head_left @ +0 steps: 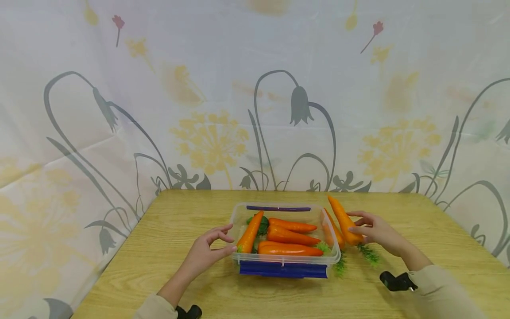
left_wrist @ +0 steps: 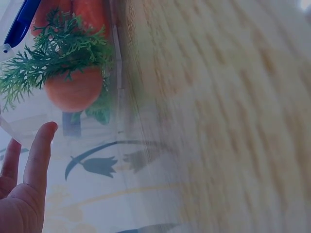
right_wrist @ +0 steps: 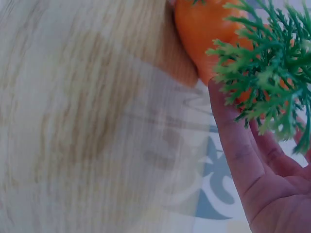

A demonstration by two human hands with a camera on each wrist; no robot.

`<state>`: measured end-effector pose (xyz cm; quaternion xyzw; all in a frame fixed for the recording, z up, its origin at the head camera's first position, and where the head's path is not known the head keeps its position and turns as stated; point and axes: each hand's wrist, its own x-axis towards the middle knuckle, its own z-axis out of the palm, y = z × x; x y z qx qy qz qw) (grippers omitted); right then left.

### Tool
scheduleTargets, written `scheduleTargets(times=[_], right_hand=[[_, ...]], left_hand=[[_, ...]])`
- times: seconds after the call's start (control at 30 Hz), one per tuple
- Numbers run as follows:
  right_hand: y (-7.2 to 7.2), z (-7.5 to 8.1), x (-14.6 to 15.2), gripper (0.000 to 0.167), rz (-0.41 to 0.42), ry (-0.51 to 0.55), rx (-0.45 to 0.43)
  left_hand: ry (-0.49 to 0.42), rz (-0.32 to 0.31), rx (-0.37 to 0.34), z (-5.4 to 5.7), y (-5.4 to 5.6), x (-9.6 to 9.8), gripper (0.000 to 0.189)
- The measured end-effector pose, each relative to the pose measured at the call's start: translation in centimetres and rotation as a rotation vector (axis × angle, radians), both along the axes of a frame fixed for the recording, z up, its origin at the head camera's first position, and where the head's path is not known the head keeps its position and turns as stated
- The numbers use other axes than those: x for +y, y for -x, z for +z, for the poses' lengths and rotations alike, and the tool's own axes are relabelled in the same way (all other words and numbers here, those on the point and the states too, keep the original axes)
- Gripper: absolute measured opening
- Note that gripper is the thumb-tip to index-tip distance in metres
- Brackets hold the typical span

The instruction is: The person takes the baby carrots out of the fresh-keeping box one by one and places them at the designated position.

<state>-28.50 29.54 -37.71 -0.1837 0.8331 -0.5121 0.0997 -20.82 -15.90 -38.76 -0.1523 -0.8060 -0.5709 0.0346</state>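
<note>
The carrot (head_left: 343, 220) in your right hand (head_left: 374, 232) is over the bench (head_left: 151, 257), just outside the right wall of a clear plastic box (head_left: 247, 257). Its long axis slants: the thin tip points away from you, up and slightly left, while the thick end, with green leaves (head_left: 368, 254), comes back toward you. Your right fingers and thumb pinch it near that thick end, probably for a firmer hold.

A second carrot (head_left: 338, 235) sits between it and the box; whether your hand touches it, I cannot tell. Inside, three carrots (head_left: 290, 234) lie with tips rightward, and a fourth carrot (head_left: 251, 232) leans at the left, tip away from you.

Your left hand (head_left: 205, 248) is at the box's left side, fingers spread, gripping nothing, perhaps there to steady it; contact is unclear. Behind hangs flowered cloth (head_left: 223, 66).
</note>
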Motion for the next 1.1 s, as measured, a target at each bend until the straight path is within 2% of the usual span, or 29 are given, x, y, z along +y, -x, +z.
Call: scheduleTargets(times=[0.3,0.53,0.83,1.1], right_hand=[[0.7,-1.9,0.0,0.063,-0.066,-0.024,-0.075],[0.9,-2.7,0.1,0.063,-0.093,-0.071,-0.067],[0.9,-2.6,-0.2,0.063,-0.095,-0.101,-0.078],[0.6,-1.5,-0.1,0.06,-0.078,-0.13,-0.02]], left_hand=[[0.0,0.004,0.006,0.0,0.0,-0.1,0.019],[0.002,0.001,-0.001,0.1,-0.1,0.0,0.016],[-0.013,-0.001,-0.008,-0.2,0.1,-0.1,0.018],[-0.023,-0.016,-0.002,-0.3,0.2,-0.1,0.019]])
